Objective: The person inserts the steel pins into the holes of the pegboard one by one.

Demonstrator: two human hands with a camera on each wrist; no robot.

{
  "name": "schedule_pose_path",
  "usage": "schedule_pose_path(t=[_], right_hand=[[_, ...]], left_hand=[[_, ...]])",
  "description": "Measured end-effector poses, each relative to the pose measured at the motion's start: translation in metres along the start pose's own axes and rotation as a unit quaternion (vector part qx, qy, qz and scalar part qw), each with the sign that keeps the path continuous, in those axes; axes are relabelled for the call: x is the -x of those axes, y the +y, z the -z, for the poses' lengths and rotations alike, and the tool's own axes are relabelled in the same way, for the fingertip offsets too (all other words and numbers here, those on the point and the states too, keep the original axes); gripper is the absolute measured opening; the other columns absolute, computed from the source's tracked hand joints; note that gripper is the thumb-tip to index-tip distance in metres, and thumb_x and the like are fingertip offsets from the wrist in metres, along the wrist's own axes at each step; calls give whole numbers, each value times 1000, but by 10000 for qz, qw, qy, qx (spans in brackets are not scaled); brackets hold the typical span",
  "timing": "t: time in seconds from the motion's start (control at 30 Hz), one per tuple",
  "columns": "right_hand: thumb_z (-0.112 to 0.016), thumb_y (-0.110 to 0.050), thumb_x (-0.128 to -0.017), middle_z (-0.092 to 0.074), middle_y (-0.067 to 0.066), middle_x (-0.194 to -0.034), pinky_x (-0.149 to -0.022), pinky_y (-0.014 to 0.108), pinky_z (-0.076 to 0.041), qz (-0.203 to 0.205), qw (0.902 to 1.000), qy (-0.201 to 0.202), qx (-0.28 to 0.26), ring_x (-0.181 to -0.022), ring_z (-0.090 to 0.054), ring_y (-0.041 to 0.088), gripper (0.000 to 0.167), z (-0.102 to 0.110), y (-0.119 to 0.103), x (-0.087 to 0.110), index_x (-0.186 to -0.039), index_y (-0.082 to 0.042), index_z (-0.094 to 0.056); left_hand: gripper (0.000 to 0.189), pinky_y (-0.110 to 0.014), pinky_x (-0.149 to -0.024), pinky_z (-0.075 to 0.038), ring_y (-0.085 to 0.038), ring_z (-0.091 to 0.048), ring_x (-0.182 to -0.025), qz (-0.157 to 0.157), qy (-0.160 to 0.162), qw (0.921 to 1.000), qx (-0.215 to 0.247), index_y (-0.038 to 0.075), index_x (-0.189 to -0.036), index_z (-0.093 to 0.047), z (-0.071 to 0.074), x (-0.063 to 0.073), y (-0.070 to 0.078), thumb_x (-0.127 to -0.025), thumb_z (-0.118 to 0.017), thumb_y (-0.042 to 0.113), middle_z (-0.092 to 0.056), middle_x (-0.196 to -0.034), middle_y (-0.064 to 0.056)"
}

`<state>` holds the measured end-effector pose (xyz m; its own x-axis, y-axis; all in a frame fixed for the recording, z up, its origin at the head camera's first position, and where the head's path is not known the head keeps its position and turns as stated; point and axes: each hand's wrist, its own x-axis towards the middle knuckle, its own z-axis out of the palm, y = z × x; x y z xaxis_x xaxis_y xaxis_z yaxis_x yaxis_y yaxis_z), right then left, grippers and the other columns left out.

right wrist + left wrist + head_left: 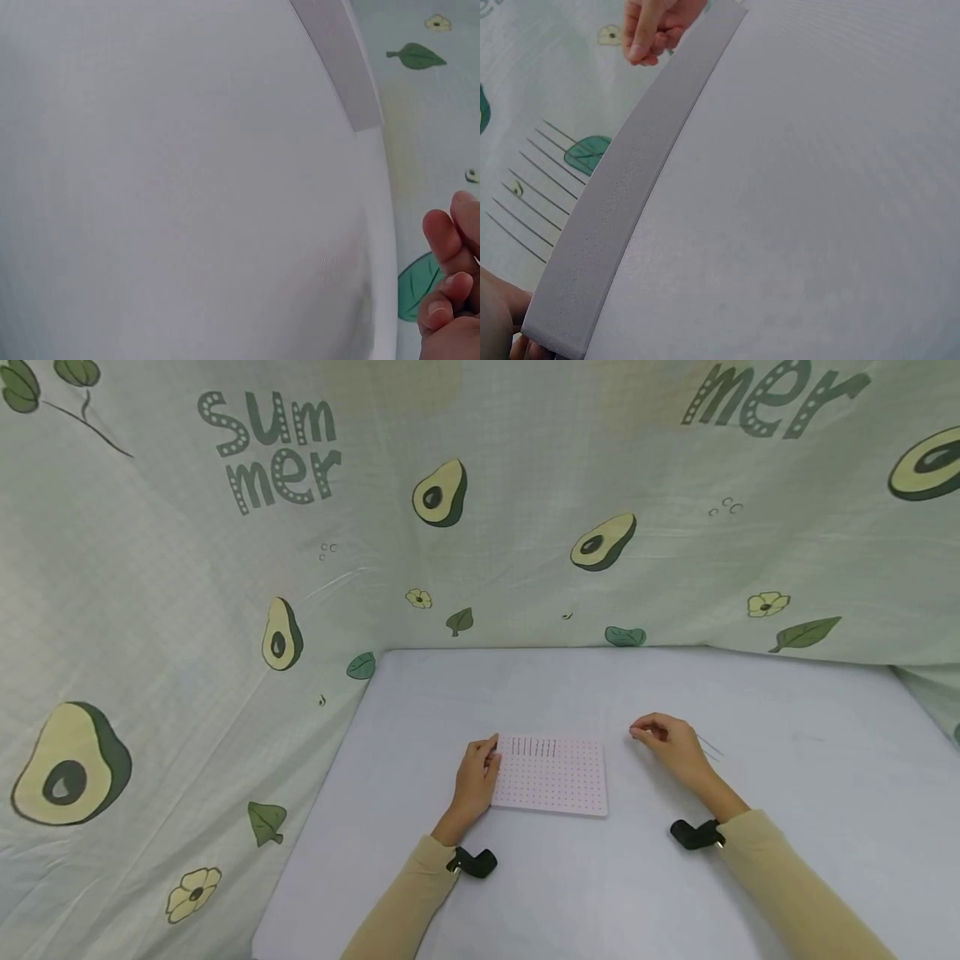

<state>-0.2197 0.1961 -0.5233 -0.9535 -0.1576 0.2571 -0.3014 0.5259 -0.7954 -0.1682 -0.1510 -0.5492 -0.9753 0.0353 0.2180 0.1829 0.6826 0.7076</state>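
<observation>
A white pegboard (551, 781) with rows of small holes lies on the table, and several thin dark sticks (534, 747) stand in its back row. The left wrist view shows these sticks (536, 202) upright beyond the board's thick side (619, 180). My left hand (476, 777) grips the board's left edge, thumb and fingers around it. Off to the right, above the table, my right hand (667, 743) has its fingers loosely curled and the thumb near the index fingertip. No stick shows between those fingertips (442, 234) in the right wrist view.
A few thin sticks (708, 746) lie on the white table (525, 885) just behind my right hand. A curtain (517, 577) printed with avocados and leaves hangs along the table's back and left sides. Each wrist wears a small black camera (474, 862).
</observation>
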Motion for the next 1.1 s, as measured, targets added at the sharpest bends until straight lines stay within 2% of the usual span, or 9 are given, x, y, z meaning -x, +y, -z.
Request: schedule_pose_path(t=[0.27,0.63,1.1], right_hand=[[-70,-15,-95,-46,4,-70,-52,25,-32,-11,9996,269,63,-64,-39,10,18,24,11,5,-99,3,-72],[-69,-17,-96,-48,6,-72,-54,25,-31,-276,9977,352,515,-66,-40,12,22,54,24,20,-102,4,-72],[-72,-19,-94,-52,6,-74,-56,26,-30,-624,9918,448,1025,-68,-40,15,27,68,39,31,-100,7,-73]], left_hand=[[42,-36,-87,-48,-21,-55,-100,-87,69,9999,41,-1,-144,-49,0,1,0,-104,-52,13,-54,-127,-17],[42,-35,-85,-47,-20,-55,-98,-78,84,9999,-76,0,-144,-49,-1,1,1,-104,-52,12,-54,-126,-16],[42,-37,-88,-48,-21,-56,-100,-126,100,9998,-132,-1,-144,-49,-1,1,0,-104,-51,12,-54,-126,-17]])
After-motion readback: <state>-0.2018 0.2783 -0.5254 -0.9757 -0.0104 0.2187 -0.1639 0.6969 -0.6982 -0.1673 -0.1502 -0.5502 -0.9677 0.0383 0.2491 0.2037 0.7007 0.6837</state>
